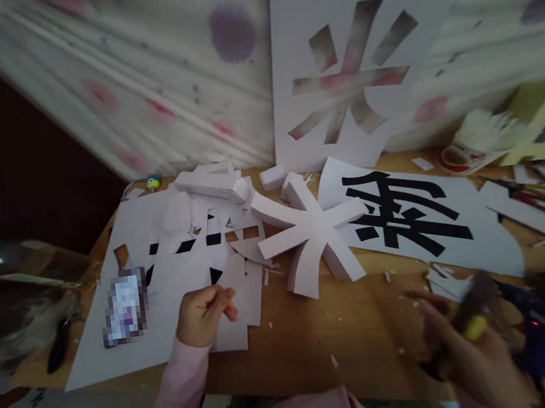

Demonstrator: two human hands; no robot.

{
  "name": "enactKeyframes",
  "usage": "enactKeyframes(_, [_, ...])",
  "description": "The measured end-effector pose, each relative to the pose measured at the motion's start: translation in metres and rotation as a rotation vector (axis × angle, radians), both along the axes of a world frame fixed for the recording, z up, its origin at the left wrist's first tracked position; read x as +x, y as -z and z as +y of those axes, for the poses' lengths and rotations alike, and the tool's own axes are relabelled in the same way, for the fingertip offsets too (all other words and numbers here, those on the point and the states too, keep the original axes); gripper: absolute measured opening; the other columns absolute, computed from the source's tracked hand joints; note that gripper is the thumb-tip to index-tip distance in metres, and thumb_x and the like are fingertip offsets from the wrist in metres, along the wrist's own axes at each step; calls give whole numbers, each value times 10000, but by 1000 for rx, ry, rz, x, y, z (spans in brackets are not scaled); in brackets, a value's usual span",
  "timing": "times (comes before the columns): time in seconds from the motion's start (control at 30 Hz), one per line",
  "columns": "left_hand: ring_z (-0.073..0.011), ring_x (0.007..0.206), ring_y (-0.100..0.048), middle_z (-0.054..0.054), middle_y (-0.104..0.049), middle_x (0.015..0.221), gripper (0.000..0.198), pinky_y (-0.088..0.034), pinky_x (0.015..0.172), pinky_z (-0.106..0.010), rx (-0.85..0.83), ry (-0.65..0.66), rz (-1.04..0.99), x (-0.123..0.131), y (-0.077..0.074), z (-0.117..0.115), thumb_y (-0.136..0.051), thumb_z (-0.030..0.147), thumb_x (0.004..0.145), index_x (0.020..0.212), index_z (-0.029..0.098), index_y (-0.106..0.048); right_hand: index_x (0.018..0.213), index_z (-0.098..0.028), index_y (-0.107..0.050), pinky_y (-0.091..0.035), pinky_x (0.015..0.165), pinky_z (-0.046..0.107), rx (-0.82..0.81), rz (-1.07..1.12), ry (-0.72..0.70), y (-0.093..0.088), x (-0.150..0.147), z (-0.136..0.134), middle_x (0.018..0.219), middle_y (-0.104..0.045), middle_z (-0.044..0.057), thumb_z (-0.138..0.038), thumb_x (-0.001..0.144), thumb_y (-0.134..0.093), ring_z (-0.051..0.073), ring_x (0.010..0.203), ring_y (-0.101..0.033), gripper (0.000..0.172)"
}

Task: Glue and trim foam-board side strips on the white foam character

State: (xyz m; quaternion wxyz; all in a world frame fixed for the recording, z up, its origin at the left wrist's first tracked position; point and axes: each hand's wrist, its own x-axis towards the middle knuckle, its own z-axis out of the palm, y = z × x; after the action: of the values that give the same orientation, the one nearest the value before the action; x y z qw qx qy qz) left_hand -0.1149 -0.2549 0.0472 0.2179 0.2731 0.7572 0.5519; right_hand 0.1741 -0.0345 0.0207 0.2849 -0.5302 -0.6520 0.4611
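Note:
My left hand [205,315] hovers over the white paper sheets, fingers curled together, with nothing visible in them. At lower right my right hand [474,351], smeared by motion, is closed around a black-and-yellow hand tool [475,326] whose kind is too blurred to tell. Beside it lies a blue glue gun [535,324] with a small red light. Between the hands, a white three-dimensional paper character [312,222] stands on the table. Its right arm overlaps a sheet printed with a black character [403,214].
A cut-out stencil board [283,50] leans at the back against a spotted plastic sheet. Folded white paper pieces [213,185] lie behind the cut sheets [107,356]. A phone [125,307] rests at left. Scissors or pliers [542,194] and a bowl [465,157] are at right.

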Motion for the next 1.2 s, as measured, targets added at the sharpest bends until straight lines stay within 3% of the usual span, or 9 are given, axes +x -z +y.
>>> enactKeyframes(0.07, [-121,608,-691,-1,-743,687,240,-586,623,-235,13,-15,37,-1,5,0,-561,331,861,717,196,-698,1016,-170,-679,-435,479,299,207,-130,-74,2,-40,-4,536,-512,-15,-606,703,-656,178,490,-514,537])
enactKeyframes(0.17, [-139,730,-722,-10,-766,884,191,-610,721,-271,40,38,187,6,15,5,-563,296,865,937,217,-721,1024,-131,-650,-505,759,423,437,-174,-162,18,-86,-1,932,-663,154,-618,645,-650,310,879,-621,617])
enactKeyframes(0.3, [-141,693,-714,11,-764,794,85,-606,688,-254,113,21,415,12,28,7,-695,307,776,808,249,-748,1054,-106,-644,-502,725,415,375,-321,-239,34,-101,11,924,-683,178,-517,740,-579,306,830,-642,521])
enactKeyframes(0.43, [-136,559,-663,20,-714,621,210,-578,555,-242,83,-40,376,6,27,11,-768,342,691,574,208,-657,1029,-127,-675,-492,711,389,358,-320,-182,29,-93,15,893,-698,158,-532,761,-578,290,795,-647,495])
enactKeyframes(0.6, [-148,574,-663,14,-652,503,446,-576,650,-273,24,-3,302,-2,17,24,-510,373,883,473,211,-576,1000,-136,-708,-472,623,342,270,-234,-88,3,-86,11,729,-699,103,-576,751,-611,257,663,-640,515])
enactKeyframes(0.7, [-178,810,-693,-33,-753,834,382,-555,854,-340,36,22,260,4,12,35,-400,382,932,794,204,-709,882,-156,-717,-427,513,293,133,-52,-58,-16,-82,10,533,-624,30,-555,727,-655,193,496,-565,433])
enactKeyframes(0.8, [-204,1022,-650,-94,-679,1162,348,-513,951,-384,137,60,250,21,8,52,-468,383,914,1176,193,-596,775,-151,-682,-347,418,257,-66,148,-5,-31,-77,8,433,-523,-22,-520,643,-748,128,395,-444,398])
enactKeyframes(1.03, [-310,1197,-502,-164,-536,1308,824,-418,1007,-483,376,147,871,70,-13,111,-731,514,706,1381,198,-378,613,-166,-577,-239,344,215,-247,360,29,-27,-72,-4,339,-409,-54,-565,621,-724,80,320,-352,425])
enactKeyframes(1.2, [-258,1133,-574,-124,-634,1209,506,-381,1012,-435,464,150,1033,72,-39,143,-609,355,839,1291,202,-441,541,-202,-464,-229,308,199,-442,507,-48,-20,-81,-27,299,-343,-79,-683,587,-687,57,274,-286,533])
